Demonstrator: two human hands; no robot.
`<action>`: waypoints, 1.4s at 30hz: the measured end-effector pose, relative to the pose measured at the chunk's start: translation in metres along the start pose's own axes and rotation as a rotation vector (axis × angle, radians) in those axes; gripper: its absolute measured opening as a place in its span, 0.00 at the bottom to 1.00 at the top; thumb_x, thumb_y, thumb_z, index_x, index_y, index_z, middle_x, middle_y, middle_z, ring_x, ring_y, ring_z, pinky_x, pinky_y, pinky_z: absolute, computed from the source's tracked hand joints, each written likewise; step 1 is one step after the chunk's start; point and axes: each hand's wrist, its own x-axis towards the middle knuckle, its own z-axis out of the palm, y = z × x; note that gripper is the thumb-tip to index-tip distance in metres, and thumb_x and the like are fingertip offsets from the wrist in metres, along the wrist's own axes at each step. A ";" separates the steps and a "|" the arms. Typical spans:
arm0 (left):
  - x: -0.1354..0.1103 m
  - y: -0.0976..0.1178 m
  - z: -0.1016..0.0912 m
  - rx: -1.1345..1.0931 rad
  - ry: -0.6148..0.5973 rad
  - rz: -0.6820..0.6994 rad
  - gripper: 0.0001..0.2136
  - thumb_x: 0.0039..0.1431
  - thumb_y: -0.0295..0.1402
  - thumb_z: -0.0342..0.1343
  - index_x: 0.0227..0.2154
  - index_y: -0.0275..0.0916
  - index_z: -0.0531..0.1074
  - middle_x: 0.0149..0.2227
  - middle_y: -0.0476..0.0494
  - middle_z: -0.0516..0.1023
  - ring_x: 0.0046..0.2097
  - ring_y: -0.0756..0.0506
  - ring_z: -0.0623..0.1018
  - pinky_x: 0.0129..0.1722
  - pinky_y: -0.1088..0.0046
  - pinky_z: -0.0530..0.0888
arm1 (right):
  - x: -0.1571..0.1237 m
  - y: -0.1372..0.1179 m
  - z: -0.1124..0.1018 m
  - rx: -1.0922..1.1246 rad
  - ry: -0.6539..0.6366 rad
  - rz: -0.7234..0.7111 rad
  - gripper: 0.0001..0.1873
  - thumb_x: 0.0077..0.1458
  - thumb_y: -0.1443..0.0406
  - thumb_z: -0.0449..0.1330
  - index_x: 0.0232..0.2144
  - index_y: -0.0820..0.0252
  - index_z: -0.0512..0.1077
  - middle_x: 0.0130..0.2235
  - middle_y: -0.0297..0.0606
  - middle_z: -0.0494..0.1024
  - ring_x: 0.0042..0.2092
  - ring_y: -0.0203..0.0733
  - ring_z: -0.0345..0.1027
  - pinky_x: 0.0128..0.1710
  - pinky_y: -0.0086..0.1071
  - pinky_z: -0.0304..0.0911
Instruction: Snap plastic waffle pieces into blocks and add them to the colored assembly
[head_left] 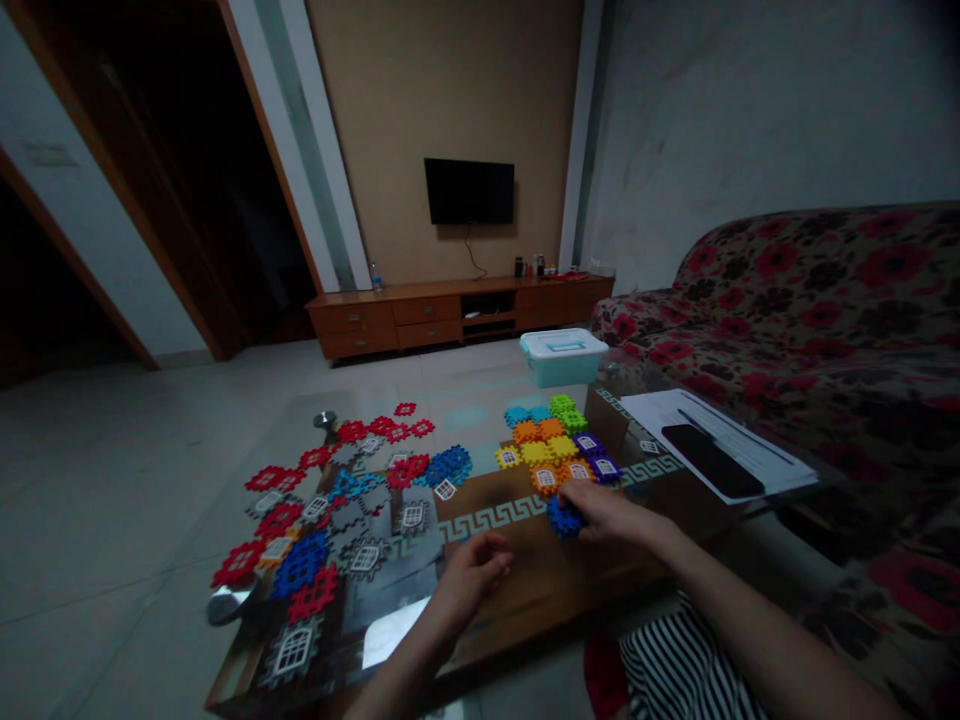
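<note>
Head view: right hand grasping a blue piece at the near edge of a joined panel

The right hand (pixel 604 512) closes its fingers over a blue piece (pixel 564 518), which lies on the bench (pixel 525 585) touching the near edge of the joined panel (pixel 551 445) of orange, yellow, green, purple and blue toothed squares. The left hand (pixel 474 566) rests on the bench well apart from the panel, loosely curled, with nothing visible in it. Loose pieces (pixel 337 500) in red, blue and grey are scattered across the left half of the bench, some close to its near left edge.

Points of risk, as judged from this view:
- The bench top looks glossy and nothing braces the panel. A sideways push on the blue piece could slide the whole panel away or spring its joints.
- The light is dim, so teeth and notches are hard to match. Forcing a misaligned piece could pop neighbouring squares loose.
- The left forearm lies beside the scattered pieces, and a sweep of it could knock some to the floor.
- The papers (pixel 750 450) and the dark flat object (pixel 711 460) on them overhang the right edge and could be nudged off.
</note>
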 end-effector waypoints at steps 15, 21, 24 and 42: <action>0.000 -0.009 -0.006 0.018 0.002 0.054 0.14 0.41 0.31 0.63 0.33 0.38 0.67 0.29 0.50 0.73 0.30 0.50 0.71 0.31 0.74 0.63 | -0.005 -0.017 -0.015 -0.055 0.045 0.016 0.24 0.43 0.68 0.67 0.44 0.58 0.68 0.49 0.45 0.69 0.50 0.51 0.62 0.50 0.41 0.59; 0.002 0.010 -0.015 0.543 0.284 0.298 0.11 0.47 0.22 0.54 0.35 0.39 0.71 0.39 0.43 0.77 0.44 0.43 0.74 0.48 0.65 0.67 | 0.049 -0.048 0.000 -0.056 0.206 -0.153 0.24 0.53 0.69 0.61 0.53 0.56 0.66 0.55 0.46 0.68 0.57 0.49 0.60 0.57 0.43 0.57; -0.003 0.019 -0.019 0.987 0.335 0.310 0.15 0.49 0.20 0.51 0.40 0.38 0.72 0.45 0.39 0.75 0.51 0.40 0.71 0.52 0.62 0.66 | 0.106 -0.071 0.022 -0.112 0.194 -0.200 0.31 0.52 0.74 0.57 0.58 0.54 0.63 0.61 0.46 0.63 0.61 0.49 0.57 0.59 0.45 0.55; -0.014 0.038 -0.061 1.349 0.748 0.165 0.19 0.53 0.17 0.45 0.48 0.31 0.65 0.50 0.30 0.68 0.53 0.36 0.69 0.51 0.59 0.66 | 0.155 -0.140 0.055 -0.203 0.211 -0.070 0.13 0.60 0.71 0.51 0.42 0.60 0.74 0.44 0.48 0.74 0.48 0.49 0.64 0.47 0.39 0.60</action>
